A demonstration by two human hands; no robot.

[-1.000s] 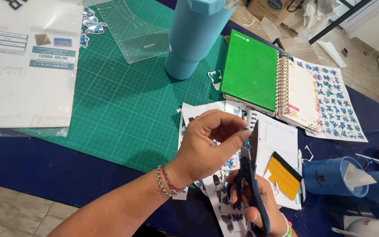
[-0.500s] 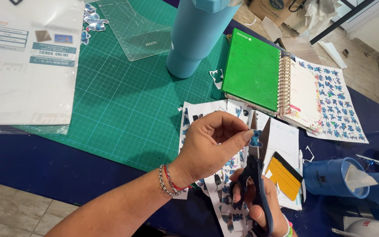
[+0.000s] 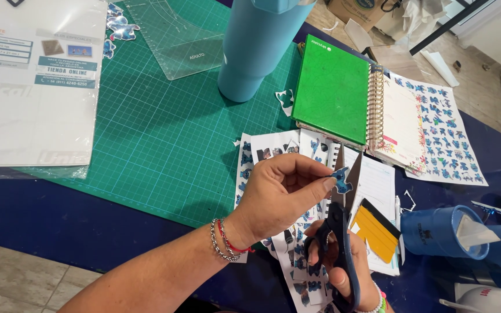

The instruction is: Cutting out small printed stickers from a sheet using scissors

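My left hand (image 3: 279, 197) pinches a small blue cartoon sticker cutout (image 3: 340, 178) between thumb and fingertips. My right hand (image 3: 343, 266), low in the view, grips black-handled scissors (image 3: 338, 232) that point upward. Their blades stand open around the cutout's lower edge. Under both hands lie printed sticker sheets (image 3: 262, 150) with small pictures. Bracelets circle my left wrist.
A green cutting mat (image 3: 158, 139) covers the dark blue table. On it stand a tall light-blue tumbler (image 3: 256, 52) and a clear ruler (image 3: 175, 40). A green spiral notebook (image 3: 331, 87), a blue sticker sheet (image 3: 442, 133), a yellow squeegee (image 3: 375, 232), blue cups (image 3: 442, 232) and a white packet (image 3: 30, 87) lie around.
The cutout has turned slightly in my left fingers and the scissors have shifted a little against it. Both hands stay in the same place.
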